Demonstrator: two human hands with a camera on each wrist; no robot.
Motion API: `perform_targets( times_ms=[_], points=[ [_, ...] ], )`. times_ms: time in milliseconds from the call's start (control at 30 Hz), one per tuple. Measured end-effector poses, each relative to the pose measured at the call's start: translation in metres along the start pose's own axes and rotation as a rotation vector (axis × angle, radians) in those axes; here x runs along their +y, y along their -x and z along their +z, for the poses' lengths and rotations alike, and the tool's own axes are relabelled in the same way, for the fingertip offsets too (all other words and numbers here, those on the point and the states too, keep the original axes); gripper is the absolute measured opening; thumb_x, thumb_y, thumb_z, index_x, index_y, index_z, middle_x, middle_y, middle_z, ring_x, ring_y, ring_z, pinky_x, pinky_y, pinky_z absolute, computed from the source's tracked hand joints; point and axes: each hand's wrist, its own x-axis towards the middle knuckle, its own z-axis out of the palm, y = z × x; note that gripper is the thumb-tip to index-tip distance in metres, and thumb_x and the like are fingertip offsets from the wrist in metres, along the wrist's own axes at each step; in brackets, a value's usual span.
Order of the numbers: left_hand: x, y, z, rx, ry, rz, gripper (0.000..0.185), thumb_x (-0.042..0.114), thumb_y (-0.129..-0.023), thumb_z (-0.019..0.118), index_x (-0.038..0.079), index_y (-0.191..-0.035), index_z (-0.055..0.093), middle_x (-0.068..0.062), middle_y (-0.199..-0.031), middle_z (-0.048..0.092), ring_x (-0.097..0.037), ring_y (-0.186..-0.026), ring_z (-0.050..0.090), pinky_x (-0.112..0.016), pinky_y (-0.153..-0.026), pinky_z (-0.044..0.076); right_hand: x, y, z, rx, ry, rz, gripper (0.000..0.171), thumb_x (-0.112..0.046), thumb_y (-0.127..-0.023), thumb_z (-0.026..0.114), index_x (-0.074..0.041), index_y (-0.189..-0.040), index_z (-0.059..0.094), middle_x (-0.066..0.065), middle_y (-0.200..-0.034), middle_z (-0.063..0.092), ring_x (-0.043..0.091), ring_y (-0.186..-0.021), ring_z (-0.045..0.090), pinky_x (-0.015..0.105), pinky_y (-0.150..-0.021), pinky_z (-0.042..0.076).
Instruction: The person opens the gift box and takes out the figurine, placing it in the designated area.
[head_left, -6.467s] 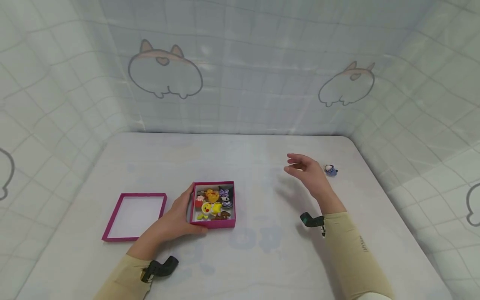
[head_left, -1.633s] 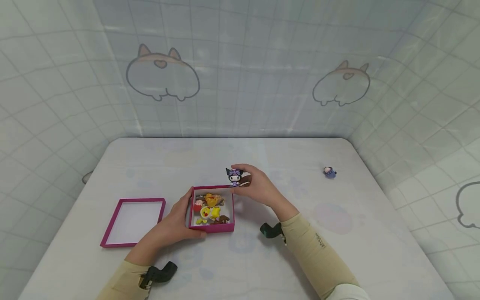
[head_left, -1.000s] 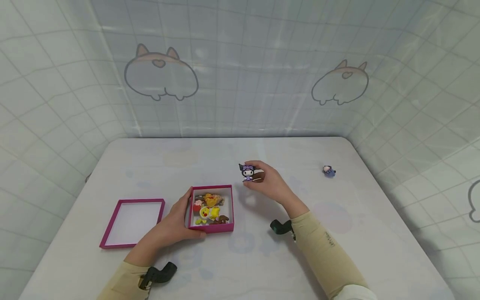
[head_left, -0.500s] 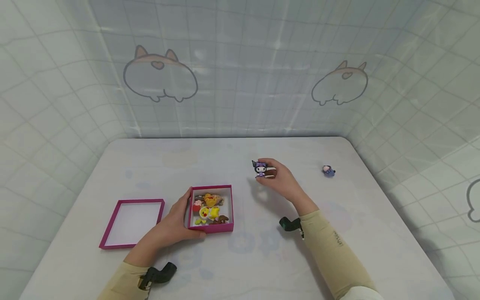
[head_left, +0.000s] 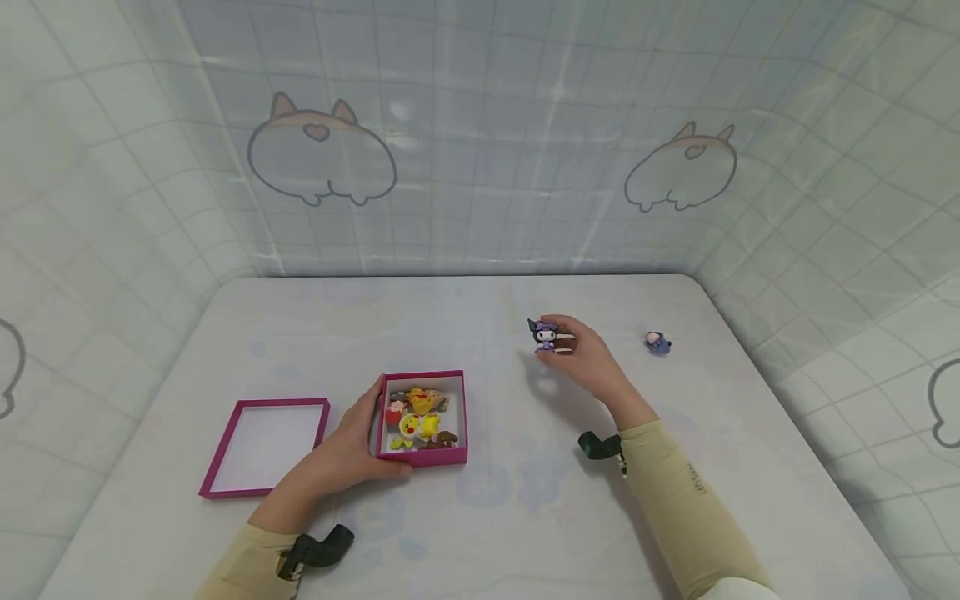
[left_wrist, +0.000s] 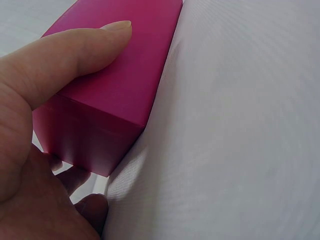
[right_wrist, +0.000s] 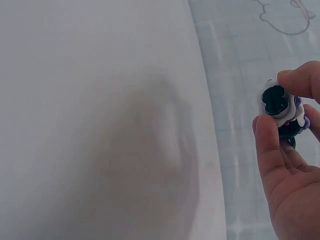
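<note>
A small magenta box [head_left: 422, 414] with several little toy figures inside sits on the white table [head_left: 480, 517]. My left hand [head_left: 352, 446] grips its left and front sides; in the left wrist view the thumb [left_wrist: 75, 55] lies along the box [left_wrist: 115, 85] wall. My right hand [head_left: 585, 358] is raised above the table right of the box and pinches a small black-and-purple figure [head_left: 545, 334]. In the right wrist view that figure [right_wrist: 277, 102] shows its underside between thumb and fingers.
The box's magenta lid [head_left: 265, 435] lies open-side up to the left of the box. A small blue-purple figure [head_left: 658, 342] stands alone near the table's right edge. Tiled cloth walls close the table at the back and sides.
My right hand has carried the black-and-purple figure from over the box to the right and farther back. The left hand and box have stayed put.
</note>
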Motion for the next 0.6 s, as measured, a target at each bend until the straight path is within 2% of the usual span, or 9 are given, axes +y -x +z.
perform_targets(
  times_ms=[233,367,600],
  points=[
    [0.003,-0.001,-0.002,-0.01,-0.002,-0.014,0.141,0.05,-0.062,0.091,0.019,-0.159,-0.007,-0.018,-0.161,0.01,-0.041,-0.145,0.013,-0.068,-0.106,0.028,0.007,0.003,-0.013,0.033,0.035,0.041,0.06,-0.028,-0.087,0.079,-0.028,-0.141,0.052,0.003,-0.134,0.055,0.022,-0.116,0.059,0.043,-0.091,0.053],
    [0.003,-0.002,-0.003,-0.011,-0.001,-0.014,0.141,0.049,-0.062,0.091,0.019,-0.159,-0.007,-0.018,-0.161,0.011,-0.041,-0.144,0.014,-0.068,-0.105,0.029,0.01,0.004,-0.019,0.052,0.06,0.07,0.061,-0.029,-0.087,0.078,-0.026,-0.141,0.052,0.002,-0.133,0.056,0.021,-0.116,0.059,0.045,-0.092,0.052],
    [0.005,-0.003,-0.005,-0.011,-0.006,-0.011,0.141,0.049,-0.062,0.091,0.018,-0.159,-0.007,-0.018,-0.161,0.01,-0.042,-0.144,0.013,-0.069,-0.105,0.028,0.017,0.005,-0.031,0.08,0.128,0.066,0.062,-0.033,-0.086,0.078,-0.026,-0.142,0.052,0.001,-0.129,0.06,0.022,-0.11,0.059,0.044,-0.087,0.05]
  ],
)
